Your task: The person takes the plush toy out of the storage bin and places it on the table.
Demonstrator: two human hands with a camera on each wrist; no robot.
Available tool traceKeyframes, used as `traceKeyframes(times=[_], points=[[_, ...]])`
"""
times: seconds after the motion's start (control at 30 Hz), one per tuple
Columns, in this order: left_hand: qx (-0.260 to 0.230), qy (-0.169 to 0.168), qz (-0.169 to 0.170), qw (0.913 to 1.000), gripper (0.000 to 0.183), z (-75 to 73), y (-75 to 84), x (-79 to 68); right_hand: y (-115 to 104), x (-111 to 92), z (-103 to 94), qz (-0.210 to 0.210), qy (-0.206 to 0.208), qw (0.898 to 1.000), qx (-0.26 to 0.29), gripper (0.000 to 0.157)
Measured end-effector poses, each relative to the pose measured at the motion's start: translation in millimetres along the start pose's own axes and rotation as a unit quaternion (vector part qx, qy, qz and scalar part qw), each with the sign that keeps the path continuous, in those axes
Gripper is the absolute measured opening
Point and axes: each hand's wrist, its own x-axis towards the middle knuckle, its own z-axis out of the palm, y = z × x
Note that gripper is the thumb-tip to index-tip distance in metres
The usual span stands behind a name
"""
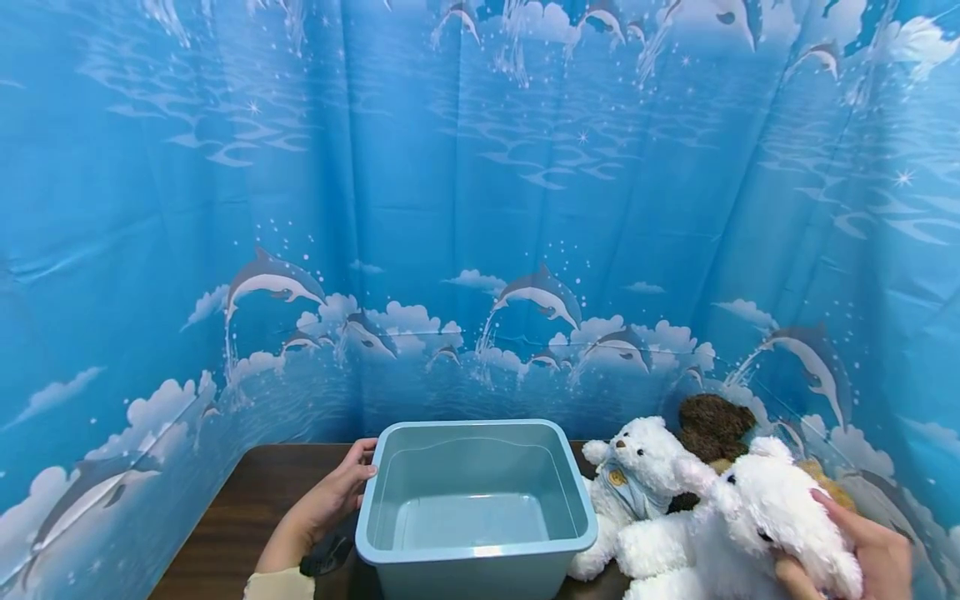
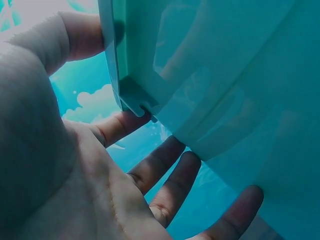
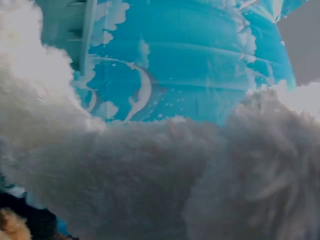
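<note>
My left hand (image 1: 347, 483) is at the left side of a pale blue-green plastic bin (image 1: 480, 552). In the left wrist view the thumb touches the bin's rim, while the spread fingers (image 2: 172, 192) reach its outer side wall. Over on the right, my right hand (image 1: 862, 550) grips a fluffy white stuffed animal (image 1: 780, 500) by the head, thumb on one side and fingers on the other. Its white fur (image 3: 150, 175) fills the lower part of the right wrist view, where the hand itself is hidden.
Beside the bin sits a white teddy bear (image 1: 647, 450) with a light blue bib. Behind it are a dark brown plush toy (image 1: 712, 423) and a partly hidden tan one (image 1: 828, 482). A dolphin-print curtain (image 1: 465, 250) surrounds the dark wooden table (image 1: 225, 525).
</note>
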Motion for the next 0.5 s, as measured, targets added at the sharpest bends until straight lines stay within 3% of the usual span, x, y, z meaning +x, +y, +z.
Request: traceKeyframes(times=[0.07,0.17,0.27,0.4,0.5], points=[[0.001,-0.008,0.003,1.0,0.061,1.2,0.9,-0.5,7.8,-2.7,-2.5,0.063,-0.056,0.995,-0.046,0.08],[0.003,-0.011,0.005,0.9999,0.061,2.5,2.0,-0.6,21.1,-10.5,-1.6,0.106,-0.129,0.983,-0.081,0.078],[0.009,-0.01,0.007,0.9999,0.06,2.6,2.2,-0.4,31.1,-15.3,2.7,0.162,-0.205,0.96,-0.098,0.078],[0.014,-0.012,0.008,0.9998,0.06,2.6,2.2,-0.2,49.3,-17.4,6.6,0.241,-0.318,0.912,-0.099,0.083],[0.012,-0.013,0.009,0.9998,0.059,2.6,2.6,0.1,66.6,-22.2,8.5,0.284,-0.362,0.885,-0.074,0.086]])
